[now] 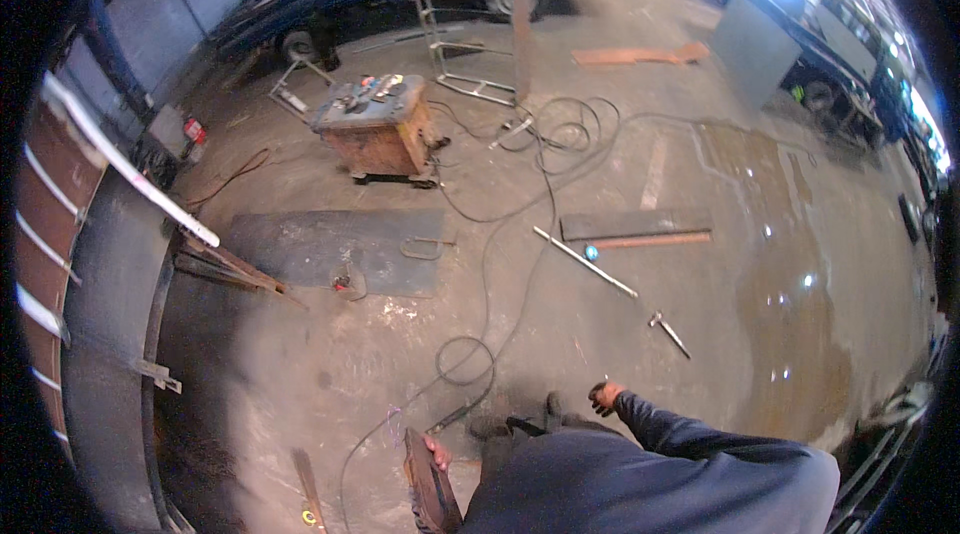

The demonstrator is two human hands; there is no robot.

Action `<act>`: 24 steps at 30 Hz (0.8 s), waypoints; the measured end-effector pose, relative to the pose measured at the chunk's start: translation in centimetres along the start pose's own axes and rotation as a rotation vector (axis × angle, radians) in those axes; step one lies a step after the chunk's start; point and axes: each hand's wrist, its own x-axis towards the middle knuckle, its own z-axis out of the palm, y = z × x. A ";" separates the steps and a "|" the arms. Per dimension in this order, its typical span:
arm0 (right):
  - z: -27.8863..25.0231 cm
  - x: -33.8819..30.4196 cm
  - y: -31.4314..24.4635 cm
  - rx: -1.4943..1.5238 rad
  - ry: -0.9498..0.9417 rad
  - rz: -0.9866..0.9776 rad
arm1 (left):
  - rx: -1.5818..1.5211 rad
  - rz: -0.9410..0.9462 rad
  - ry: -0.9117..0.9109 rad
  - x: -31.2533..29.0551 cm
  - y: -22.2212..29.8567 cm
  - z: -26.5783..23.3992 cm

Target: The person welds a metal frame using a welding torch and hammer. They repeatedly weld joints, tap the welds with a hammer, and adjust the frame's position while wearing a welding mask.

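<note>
My left hand (437, 451), low in the view, is closed on the edge of a dark brown flat piece (430, 489) hanging beside my leg; its exact kind I cannot make out. My right hand (605, 396) is held out from my body above the floor, its fingers loosely bent and a little apart, with nothing plainly in them. Nearest to it on the floor lies a hammer (672, 336). Beyond the hammer lie a long metal pipe (585, 262) and a small blue round thing (591, 252). A dark boot shows beneath me.
Cables (520, 309) loop across the floor ahead. A dark metal sheet (390, 234) bears a clamp-like piece. Farther off stand a rusty wheeled box (375, 134) and a ladder-like frame (430, 24). Large panels (105, 264) rise at left. Water (785, 304) wets the floor at right; vehicles stand behind.
</note>
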 end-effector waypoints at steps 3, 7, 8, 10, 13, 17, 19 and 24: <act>0.1 -4.5 -0.4 0.121 0.092 -0.014 | -0.121 -0.134 -0.298 -0.6 -2.3 1.2; -1.8 -6.4 5.7 0.265 0.158 0.039 | 0.824 -0.320 0.400 -1.1 -3.2 12.4; -2.2 -6.4 7.8 0.265 0.158 0.057 | 0.892 -0.373 0.396 -1.1 -3.7 13.8; -2.9 -8.0 10.1 0.329 0.117 0.038 | 0.878 -0.365 0.382 -1.0 -4.5 15.2; -3.5 -9.0 13.4 0.354 0.215 0.091 | 0.841 -0.335 0.338 -0.9 -5.3 14.7; -2.2 -12.2 14.4 0.436 0.250 0.080 | 0.453 -0.189 0.071 0.3 -4.9 10.2; -1.9 -12.1 15.3 0.465 0.247 0.110 | 0.218 -0.086 -0.045 0.3 -4.8 5.8; 2.8 -12.8 15.7 0.449 0.234 0.101 | 0.151 -0.080 0.108 -0.4 0.1 4.8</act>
